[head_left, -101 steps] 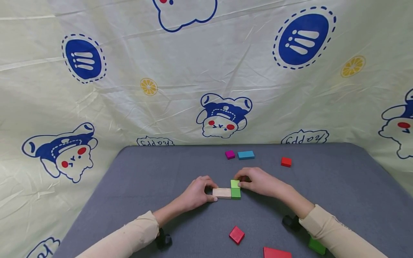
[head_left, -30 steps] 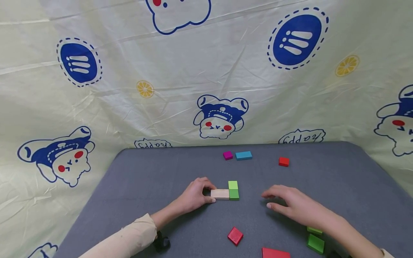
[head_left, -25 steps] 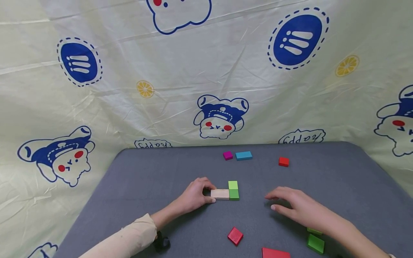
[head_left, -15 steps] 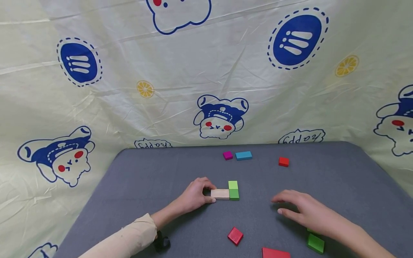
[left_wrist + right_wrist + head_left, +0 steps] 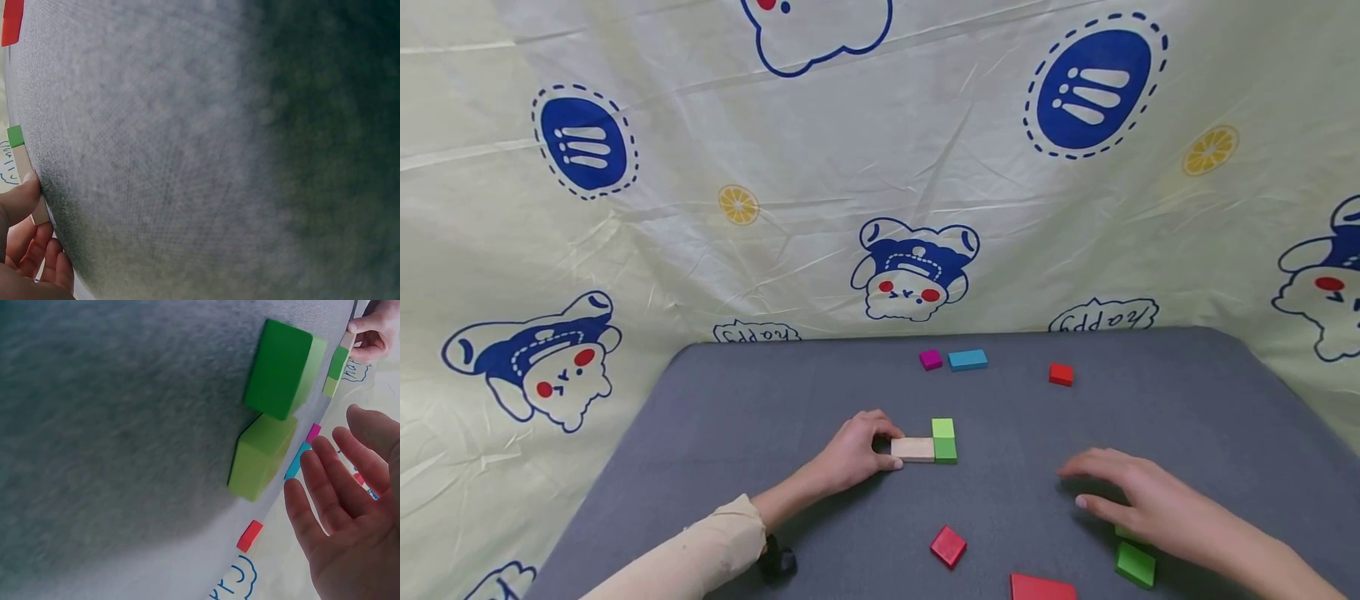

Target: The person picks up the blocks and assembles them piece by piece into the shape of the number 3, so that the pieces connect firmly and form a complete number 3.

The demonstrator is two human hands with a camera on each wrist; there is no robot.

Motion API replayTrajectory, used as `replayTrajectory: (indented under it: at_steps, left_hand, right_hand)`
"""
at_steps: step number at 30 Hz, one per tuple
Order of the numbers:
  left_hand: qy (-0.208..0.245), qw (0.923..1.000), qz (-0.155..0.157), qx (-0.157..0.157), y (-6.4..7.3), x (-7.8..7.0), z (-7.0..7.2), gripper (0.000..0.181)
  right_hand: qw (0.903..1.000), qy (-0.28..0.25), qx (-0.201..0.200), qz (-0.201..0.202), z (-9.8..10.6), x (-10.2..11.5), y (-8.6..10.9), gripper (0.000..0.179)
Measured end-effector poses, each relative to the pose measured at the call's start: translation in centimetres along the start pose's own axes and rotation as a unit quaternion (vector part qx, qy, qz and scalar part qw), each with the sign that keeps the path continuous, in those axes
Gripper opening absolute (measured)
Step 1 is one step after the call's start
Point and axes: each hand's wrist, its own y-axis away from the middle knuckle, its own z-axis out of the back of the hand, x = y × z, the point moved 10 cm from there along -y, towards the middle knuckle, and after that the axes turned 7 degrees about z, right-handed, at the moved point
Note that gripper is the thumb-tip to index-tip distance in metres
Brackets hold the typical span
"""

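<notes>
My left hand [image 5: 853,450] holds the left end of a plain wooden block [image 5: 913,450] between thumb and fingers at mid-table. Against the block's right end sits a green block [image 5: 946,451], with a lime green block [image 5: 943,427] touching its far side. My right hand [image 5: 1150,500] hovers at the right with relaxed, spread fingers and holds nothing. Close to it lie another green block [image 5: 278,369] and a second lime block [image 5: 262,456], which the hand partly covers in the head view.
Toward the far edge of the grey table [image 5: 760,392] lie a magenta block [image 5: 931,360], a blue block [image 5: 967,360] and a red block [image 5: 1061,374]. Nearer are a red square block [image 5: 949,547] and a larger red block [image 5: 1042,587], cut off by the frame. A printed curtain hangs behind.
My right hand has let go of the lime block beside the green one and moved right and nearer, toward the loose green blocks. The left hand stays on the wooden block.
</notes>
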Motion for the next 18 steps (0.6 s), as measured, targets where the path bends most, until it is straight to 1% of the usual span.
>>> replayTrajectory:
  at_steps: [4, 7, 12, 14, 18]
  left_hand:
    - [-0.001, 1.0000, 0.002, 0.000, 0.0, 0.0, 0.0, 0.024]
    - [0.000, 1.0000, 0.003, 0.000, 0.0, -0.1, 0.0, 0.024]
    - [0.001, 1.0000, 0.004, 0.001, 0.1, -0.2, 0.1, 0.024]
    - [0.000, 1.0000, 0.003, 0.000, 0.1, -0.2, 0.1, 0.024]
    - [0.000, 1.0000, 0.002, -0.002, 0.1, -0.3, 0.1, 0.024]
  right_hand:
    - [1.0000, 0.009, -0.001, 0.001, 0.1, -0.4, 0.7, 0.028]
    - [0.9999, 0.000, 0.005, -0.013, 0.1, -1.1, 1.3, 0.029]
    - [0.9994, -0.025, 0.007, -0.024, 0.1, -2.0, 2.3, 0.033]
    - [0.9984, -0.039, 0.016, -0.037, 0.0, -2.4, 2.8, 0.034]
    - [0.9940, -0.064, 0.043, -0.078, -0.5, -3.5, 3.7, 0.036]
